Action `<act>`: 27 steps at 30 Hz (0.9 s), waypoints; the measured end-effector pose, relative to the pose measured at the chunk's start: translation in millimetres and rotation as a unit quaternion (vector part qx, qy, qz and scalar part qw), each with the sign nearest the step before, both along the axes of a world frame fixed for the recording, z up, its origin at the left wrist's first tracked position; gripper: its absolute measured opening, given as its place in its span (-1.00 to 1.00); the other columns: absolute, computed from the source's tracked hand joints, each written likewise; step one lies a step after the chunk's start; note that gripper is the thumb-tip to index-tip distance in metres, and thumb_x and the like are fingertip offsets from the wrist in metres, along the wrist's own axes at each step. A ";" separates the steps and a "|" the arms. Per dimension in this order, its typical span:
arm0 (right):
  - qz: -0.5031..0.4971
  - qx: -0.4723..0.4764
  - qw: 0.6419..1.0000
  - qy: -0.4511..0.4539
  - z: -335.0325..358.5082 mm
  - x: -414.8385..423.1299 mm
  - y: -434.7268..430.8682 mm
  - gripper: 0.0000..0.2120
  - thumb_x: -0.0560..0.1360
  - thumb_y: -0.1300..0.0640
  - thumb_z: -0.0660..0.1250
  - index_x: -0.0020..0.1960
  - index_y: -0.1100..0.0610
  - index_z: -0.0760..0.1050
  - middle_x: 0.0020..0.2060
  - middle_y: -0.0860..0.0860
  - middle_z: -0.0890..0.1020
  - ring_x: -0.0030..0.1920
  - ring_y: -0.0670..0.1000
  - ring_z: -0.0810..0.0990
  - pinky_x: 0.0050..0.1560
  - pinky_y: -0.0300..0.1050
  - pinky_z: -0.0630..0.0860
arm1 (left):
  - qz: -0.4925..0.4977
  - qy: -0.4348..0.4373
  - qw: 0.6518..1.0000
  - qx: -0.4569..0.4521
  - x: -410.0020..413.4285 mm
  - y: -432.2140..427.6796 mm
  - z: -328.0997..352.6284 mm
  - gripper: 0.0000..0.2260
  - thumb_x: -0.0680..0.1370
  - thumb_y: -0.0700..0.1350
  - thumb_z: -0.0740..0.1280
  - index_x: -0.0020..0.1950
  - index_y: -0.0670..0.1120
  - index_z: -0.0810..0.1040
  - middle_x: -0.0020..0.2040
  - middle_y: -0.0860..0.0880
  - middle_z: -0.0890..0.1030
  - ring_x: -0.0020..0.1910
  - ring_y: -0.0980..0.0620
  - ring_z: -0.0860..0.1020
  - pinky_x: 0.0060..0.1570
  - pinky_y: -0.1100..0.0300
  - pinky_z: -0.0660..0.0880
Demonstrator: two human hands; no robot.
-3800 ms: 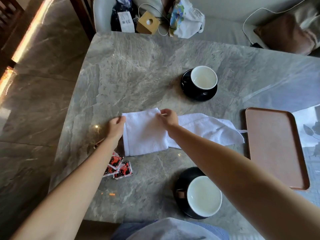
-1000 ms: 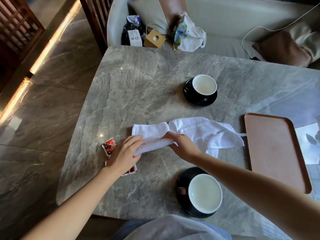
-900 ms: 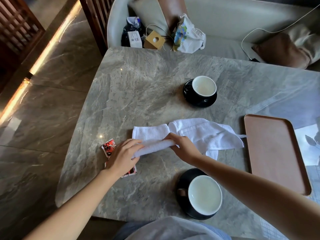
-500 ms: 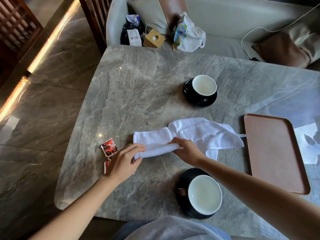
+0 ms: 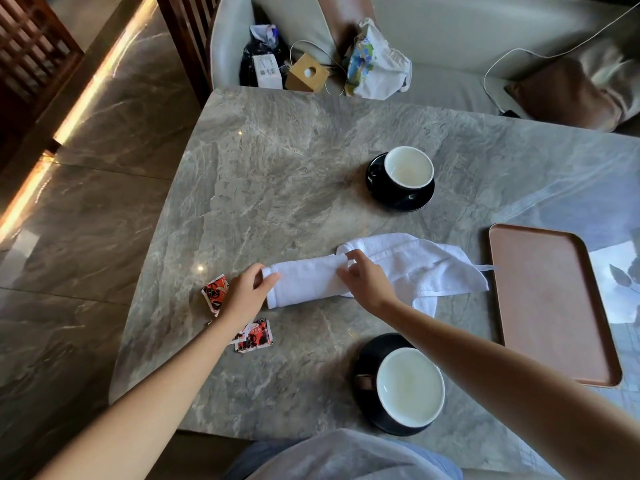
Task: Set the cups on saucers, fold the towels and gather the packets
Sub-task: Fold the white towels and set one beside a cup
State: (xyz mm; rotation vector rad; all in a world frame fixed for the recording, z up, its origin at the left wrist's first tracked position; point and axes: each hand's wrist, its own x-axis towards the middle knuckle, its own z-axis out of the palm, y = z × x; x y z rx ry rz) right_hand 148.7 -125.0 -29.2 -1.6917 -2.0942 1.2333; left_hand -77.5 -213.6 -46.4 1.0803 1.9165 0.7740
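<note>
Head view: folded white towel (image 5: 304, 282) lies mid-table (image 5: 277, 174), second towel (image 5: 415, 265) loose beside it on right. Left hand (image 5: 247, 294) pinches folded towel's left end, thumb on top. Right hand (image 5: 363, 280) rests at its right end, fingers curled, grip unclear. Red packets (image 5: 216, 294) lie just left of the left hand. Both cups (image 5: 408, 168) sit on black saucers (image 5: 398, 197).

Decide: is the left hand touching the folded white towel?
Touching. The head view shows the left hand with its fingertips pressed on the folded towel's left end.
</note>
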 end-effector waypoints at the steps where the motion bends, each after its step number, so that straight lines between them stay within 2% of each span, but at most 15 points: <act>1: -0.009 0.000 1.000 -0.006 -1.3 -1.9 0.3 -0.86 0.54 -0.03 0.18 0.06 -0.03 0.36 -0.49 -0.11 0.48 -0.44 -0.11 0.45 -0.40 -0.16 0.31 | 0.009 -0.001 1.000 -0.004 0.3 1.3 -1.5 -0.82 0.53 0.01 0.30 -0.14 -0.09 0.48 -0.40 0.06 0.40 -0.38 0.06 0.35 -0.31 0.14 0.26; 5: -0.026 0.001 0.999 -0.019 -3.9 -9.7 1.5 -0.76 0.53 -0.03 0.18 0.18 -0.07 0.26 -0.25 -0.08 0.56 -0.26 -0.01 0.56 -0.25 -0.03 0.49 | 0.046 0.016 0.999 -0.012 3.8 8.0 -2.1 -0.79 0.55 0.00 0.28 -0.08 -0.16 0.48 -0.38 0.03 0.41 -0.33 0.01 0.38 -0.27 0.11 0.27; 8: -0.020 0.016 0.999 -0.034 -5.0 -11.8 2.6 -0.74 0.53 0.02 0.17 0.19 -0.13 0.22 -0.06 -0.06 0.57 -0.19 -0.01 0.57 -0.20 -0.02 0.52 | 0.051 0.053 0.997 -0.033 7.1 12.1 -0.4 -0.80 0.55 0.02 0.26 0.00 -0.11 0.45 -0.33 0.04 0.44 -0.30 -0.01 0.42 -0.31 0.14 0.28; 11: 0.021 0.060 0.997 -0.045 -8.0 -14.0 0.8 -0.68 0.55 0.06 0.14 0.28 -0.16 0.25 0.13 -0.08 0.49 -0.11 -0.01 0.56 -0.17 -0.02 0.52 | 0.045 0.101 0.993 -0.032 8.7 10.2 -0.5 -0.83 0.55 0.02 0.25 0.03 -0.05 0.41 -0.36 0.06 0.43 -0.36 -0.01 0.41 -0.39 0.16 0.24; 13: 0.040 0.079 0.994 -0.062 -12.2 -16.7 0.2 -0.64 0.57 0.08 0.13 0.34 -0.15 0.27 0.22 -0.06 0.42 -0.05 0.02 0.57 -0.15 0.00 0.53 | 0.035 0.141 0.989 -0.016 9.6 7.2 -1.3 -0.85 0.55 0.00 0.25 0.04 -0.05 0.42 -0.37 0.02 0.46 -0.36 -0.06 0.45 -0.38 0.12 0.31; 15: 0.046 0.084 0.992 -0.079 -16.5 -19.2 0.3 -0.63 0.58 0.10 0.13 0.37 -0.12 0.31 0.23 -0.03 0.39 -0.01 0.06 0.56 -0.16 0.02 0.53 | 0.030 0.177 0.984 0.000 10.3 5.3 -2.1 -0.84 0.55 -0.02 0.26 0.05 -0.07 0.46 -0.32 -0.07 0.54 -0.29 -0.13 0.51 -0.30 0.05 0.42; 18: 0.050 0.085 0.992 -0.083 -22.0 -18.9 -1.2 -0.64 0.58 0.12 0.12 0.36 -0.08 0.32 0.17 -0.01 0.38 -0.04 0.09 0.55 -0.18 0.03 0.53 | 0.017 0.207 0.978 0.009 10.1 5.4 -3.0 -0.82 0.55 -0.01 0.25 0.08 -0.07 0.50 -0.29 -0.13 0.61 -0.27 -0.16 0.56 -0.28 0.05 0.45; 23: 0.079 0.098 0.988 -0.084 -27.1 -17.0 1.2 -0.62 0.58 0.11 0.10 0.37 -0.12 0.28 0.13 -0.05 0.36 -0.18 0.00 0.47 -0.30 -0.10 0.39 | -0.018 0.258 0.966 0.028 9.3 4.8 -4.4 -0.77 0.56 -0.01 0.25 0.15 -0.07 0.53 -0.22 -0.14 0.67 -0.22 -0.16 0.61 -0.20 0.06 0.49; 27: 0.081 0.100 0.987 -0.092 -28.7 -17.9 1.0 -0.62 0.58 0.11 0.11 0.37 -0.13 0.28 0.11 -0.08 0.33 -0.23 -0.03 0.43 -0.33 -0.13 0.33 | -0.050 0.294 0.954 0.019 7.4 6.6 -2.7 -0.78 0.56 0.01 0.24 0.13 -0.07 0.50 -0.07 -0.09 0.68 -0.11 -0.15 0.61 -0.09 0.05 0.45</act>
